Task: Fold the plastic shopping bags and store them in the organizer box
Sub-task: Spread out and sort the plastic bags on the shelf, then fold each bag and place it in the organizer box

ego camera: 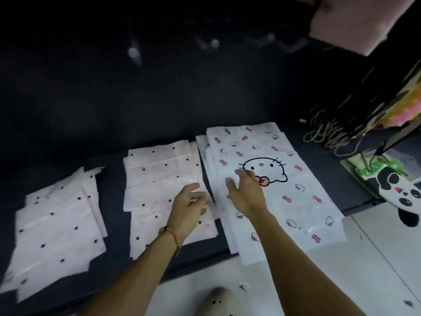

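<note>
From the head camera, you are looking down at three stacks of flat plastic bags laid on a dark mat [114, 179], which covers part of a white floor [341, 270].

Your right hand [247, 192] reaches over the cat-print bags [296, 201], the rightmost stack (white, with pink bows and a large cartoon cat face). Its fingers are spread and nearly straight, fingertips at or just above the top bag beside the cat face; whether they actually touch is hard to tell through the blur, and they are curled round nothing.

Your left hand [190, 208], with a beaded bracelet [172, 236] on the wrist, sits over the gap between that stack and the middle dotted bags [159, 179]. Its fingers are loosely bent and blurred, so I cannot tell if they pinch a bag edge.

A third stack, the left dotted bags [57, 224], lies well apart from both hands at the mat's left end.

To the right, a panda-print bag [398, 192] lies half on the mat, half on the floor, near a cluster of cord-handled bags [337, 133]. A pale shoe [216, 299] shows at the bottom edge, near a small scrap [244, 286] on the floor.

No organizer box can be picked out in this view.
</note>
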{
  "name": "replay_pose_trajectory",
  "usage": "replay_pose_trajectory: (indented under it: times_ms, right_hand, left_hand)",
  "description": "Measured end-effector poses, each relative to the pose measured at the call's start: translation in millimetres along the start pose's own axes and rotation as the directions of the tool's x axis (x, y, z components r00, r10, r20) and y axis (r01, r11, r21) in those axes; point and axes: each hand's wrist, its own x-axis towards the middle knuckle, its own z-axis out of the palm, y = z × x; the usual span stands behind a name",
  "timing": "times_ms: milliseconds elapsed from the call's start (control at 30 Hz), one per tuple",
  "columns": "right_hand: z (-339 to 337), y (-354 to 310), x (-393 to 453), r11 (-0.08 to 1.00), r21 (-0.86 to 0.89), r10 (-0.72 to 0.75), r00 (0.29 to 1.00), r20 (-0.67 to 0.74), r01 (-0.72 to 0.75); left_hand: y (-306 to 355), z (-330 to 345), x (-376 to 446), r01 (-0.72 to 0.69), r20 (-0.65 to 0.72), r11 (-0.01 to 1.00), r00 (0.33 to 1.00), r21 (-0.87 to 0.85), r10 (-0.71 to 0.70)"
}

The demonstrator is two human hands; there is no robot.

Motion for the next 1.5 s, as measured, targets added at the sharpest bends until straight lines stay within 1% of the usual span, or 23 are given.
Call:
replay_pose_trajectory:
  times_ms: [100, 233, 300, 400, 467, 533, 600, 667, 700, 733, 800, 833, 933, 1000, 1100, 1167, 1200, 1233, 1267, 1333, 1400, 1433, 1500]
  right_hand:
    - [20.6, -66.8, -21.9, 0.965, 0.262, -0.025, 1.0, 0.013, 0.02]
    - [63.4, -137.6, -66.1, 0.911, 0.406, -0.117, 0.99, 0.081, 0.074]
    - [90.2, -159.7, -88.2, 0.9, 0.43, -0.15, 0.979, 0.137, 0.078]
    - [131.9, -180.5, -113.9, 0.902, 0.428, -0.17, 0.956, 0.24, 0.053]
    - [158.1, -189.2, -124.6, 0.932, 0.355, -0.181, 0.939, 0.294, 0.069]
    - [182.8, -195.2, -128.5, 0.958, 0.24, -0.23, 0.917, 0.325, 0.155]
    - [204.2, -197.8, -126.2, 0.94, 0.049, -0.329, 0.857, 0.396, 0.338]
    - [222.2, -196.7, -119.7, 0.826, -0.137, -0.401, 0.741, 0.539, 0.547]
    - [229.5, -195.3, -116.5, 0.768, -0.188, -0.409, 0.694, 0.592, 0.613]
    - [235.6, -193.2, -114.0, 0.736, -0.209, -0.417, 0.675, 0.609, 0.643]
    - [243.2, -190.8, -111.0, 0.742, -0.2, -0.465, 0.705, 0.536, 0.64]
    - [245.2, -191.7, -110.8, 0.74, -0.208, -0.488, 0.724, 0.488, 0.64]
    - [246.8, -198.9, -111.4, 0.725, -0.26, -0.5, 0.747, 0.438, 0.638]
    - [243.8, -206.5, -114.7, 0.74, -0.268, -0.502, 0.772, 0.39, 0.617]
    - [238.2, -230.3, -127.0, 0.759, -0.239, -0.576, 0.796, 0.185, 0.605]
    - [243.2, -255.6, -140.5, 0.735, -0.181, -0.656, 0.753, 0.058, 0.654]
    - [249.2, -269.4, -148.3, 0.717, -0.129, -0.688, 0.725, 0.022, 0.685]
    - [256.9, -282.9, -156.2, 0.707, -0.06, -0.705, 0.709, 0.015, 0.705]
    - [265.5, -295.2, -164.4, 0.702, 0.012, -0.712, 0.701, 0.035, 0.712]
    - [284.6, -314.3, -182.4, 0.707, 0.135, -0.707, 0.697, 0.114, 0.695]
    - [303.8, -324.8, -200.1, 0.721, 0.251, -0.692, 0.691, 0.208, 0.646]
    - [311.8, -327.3, -206.9, 0.72, 0.294, -0.693, 0.673, 0.257, 0.629]
    - [326.9, -324.3, -213.3, 0.719, 0.294, -0.689, 0.591, 0.42, 0.63]
  left_hand:
    - [8.0, -57.1, -41.7, -0.057, -0.065, 0.996, 0.996, -0.063, 0.053]
    - [8.5, -149.5, -92.1, -0.081, -0.218, 0.993, 0.974, -0.082, 0.062]
    - [2.5, -196.5, -111.8, -0.086, -0.308, 0.996, 0.948, -0.014, 0.078]
    - [-16.0, -261.4, -132.7, -0.045, -0.435, 0.979, 0.891, 0.197, 0.128]
    - [-31.7, -299.3, -139.0, 0.027, -0.479, 0.947, 0.867, 0.32, 0.137]
    - [-47.5, -329.8, -137.6, 0.099, -0.501, 0.892, 0.851, 0.442, 0.154]
    - [-60.3, -348.2, -131.1, 0.141, -0.48, 0.816, 0.858, 0.561, 0.182]
    - [-69.1, -355.4, -121.7, 0.122, -0.376, 0.741, 0.908, 0.661, 0.186]
    - [-72.7, -357.0, -116.2, 0.102, -0.305, 0.688, 0.935, 0.719, 0.18]
    - [-76.8, -358.3, -110.9, 0.083, -0.243, 0.625, 0.954, 0.777, 0.175]
    - [-82.2, -359.4, -101.1, 0.063, -0.187, 0.524, 0.964, 0.849, 0.187]
    - [-83.0, -358.9, -97.4, 0.066, -0.196, 0.51, 0.959, 0.857, 0.205]
    - [-80.1, -357.3, -88.4, 0.028, -0.218, 0.549, 0.934, 0.835, 0.284]
    - [-71.5, -358.9, -84.2, -0.031, -0.166, 0.526, 0.932, 0.85, 0.323]
    - [-53.1, -373.7, -87.1, -0.107, -0.133, 0.522, 0.907, 0.846, 0.4]
    - [-43.6, -395.1, -100.0, -0.148, -0.202, 0.611, 0.861, 0.778, 0.466]
    - [-39.4, -409.3, -110.3, -0.153, -0.243, 0.671, 0.855, 0.726, 0.458]
    - [-36.1, -424.9, -122.4, -0.138, -0.252, 0.709, 0.874, 0.691, 0.416]
    - [-35.0, -440.9, -133.6, -0.101, -0.228, 0.69, 0.901, 0.716, 0.369]
    - [-38.5, -469.5, -152.4, -0.028, -0.164, 0.513, 0.932, 0.858, 0.325]
    - [-45.0, -488.1, -169.5, 0.007, -0.146, 0.349, 0.915, 0.937, 0.375]
    - [-49.7, -495.1, -177.6, 0.016, -0.144, 0.299, 0.9, 0.954, 0.412]
    - [-65.0, -506.5, -193.6, 0.03, -0.152, 0.254, 0.867, 0.967, 0.475]
